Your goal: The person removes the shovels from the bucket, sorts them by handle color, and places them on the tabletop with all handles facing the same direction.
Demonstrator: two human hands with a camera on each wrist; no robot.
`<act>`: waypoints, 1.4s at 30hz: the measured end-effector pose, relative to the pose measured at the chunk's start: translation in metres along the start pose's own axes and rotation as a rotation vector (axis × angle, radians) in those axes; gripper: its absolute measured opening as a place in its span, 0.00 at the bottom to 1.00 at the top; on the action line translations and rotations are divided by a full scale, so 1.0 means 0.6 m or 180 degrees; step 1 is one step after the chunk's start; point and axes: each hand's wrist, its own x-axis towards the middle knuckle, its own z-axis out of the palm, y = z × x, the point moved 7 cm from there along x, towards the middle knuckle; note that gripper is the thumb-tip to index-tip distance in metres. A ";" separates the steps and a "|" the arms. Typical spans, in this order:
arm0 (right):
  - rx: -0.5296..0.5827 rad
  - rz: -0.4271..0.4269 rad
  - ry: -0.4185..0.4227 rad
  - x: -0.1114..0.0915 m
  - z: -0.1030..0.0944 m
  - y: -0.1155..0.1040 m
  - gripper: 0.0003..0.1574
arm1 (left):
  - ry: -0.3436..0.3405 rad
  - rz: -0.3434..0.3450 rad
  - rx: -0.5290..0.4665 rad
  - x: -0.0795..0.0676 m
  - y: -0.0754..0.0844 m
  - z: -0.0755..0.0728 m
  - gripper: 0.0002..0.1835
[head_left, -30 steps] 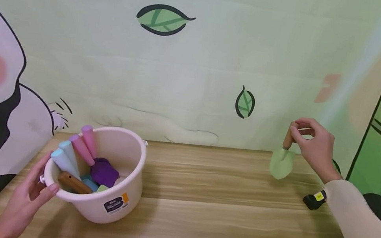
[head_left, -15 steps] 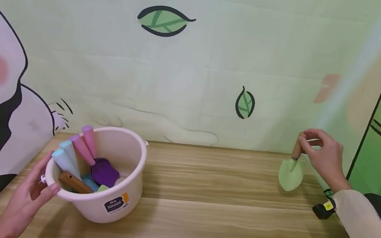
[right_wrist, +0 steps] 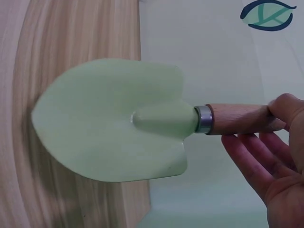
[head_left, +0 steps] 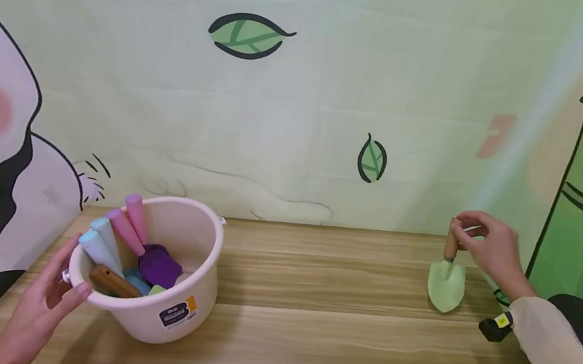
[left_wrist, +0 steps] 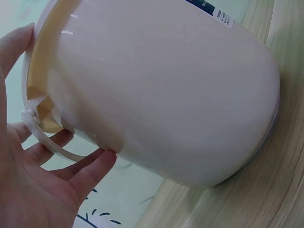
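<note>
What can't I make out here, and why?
Head view: most of the green piece, hidden by the bucket's front wall.
Head view: fine print on the label, too small to read.
Left wrist view: the bucket's inside, hidden by its wall.
Right wrist view: part of the right hand, cut off by the edge.

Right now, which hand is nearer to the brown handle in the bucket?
Left. The left hand holds the bucket by its rim, close beside the brown handle; the right hand is well across the table, holding the green trowel.
</note>
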 end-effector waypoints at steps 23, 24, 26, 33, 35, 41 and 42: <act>0.0564 0.0540 -0.0590 0.002 0.082 0.069 0.21 | 0.0074 -0.0044 -0.0174 -0.006 -0.014 -0.009 0.41; 0.0547 0.0550 -0.0611 0.002 0.086 0.070 0.21 | 0.0070 -0.0050 -0.0161 -0.006 -0.015 -0.008 0.41; 0.0521 0.0576 -0.0669 0.000 0.094 0.074 0.21 | 0.0072 -0.0055 -0.0138 -0.005 -0.015 -0.008 0.41; 0.0635 0.0705 -0.0959 -0.009 0.121 0.091 0.22 | 0.0079 -0.0023 -0.0102 -0.002 -0.011 -0.004 0.41; 0.0627 0.0720 -0.1030 -0.011 0.126 0.094 0.22 | 0.0070 -0.0048 -0.0083 -0.001 -0.011 -0.002 0.41; 0.0618 0.0756 -0.1193 -0.016 0.139 0.109 0.23 | 0.0055 -0.0086 0.0064 0.002 -0.012 0.000 0.41; 0.0594 0.0759 -0.1204 -0.017 0.141 0.112 0.23 | 0.0051 -0.0079 0.0074 0.002 -0.012 0.000 0.41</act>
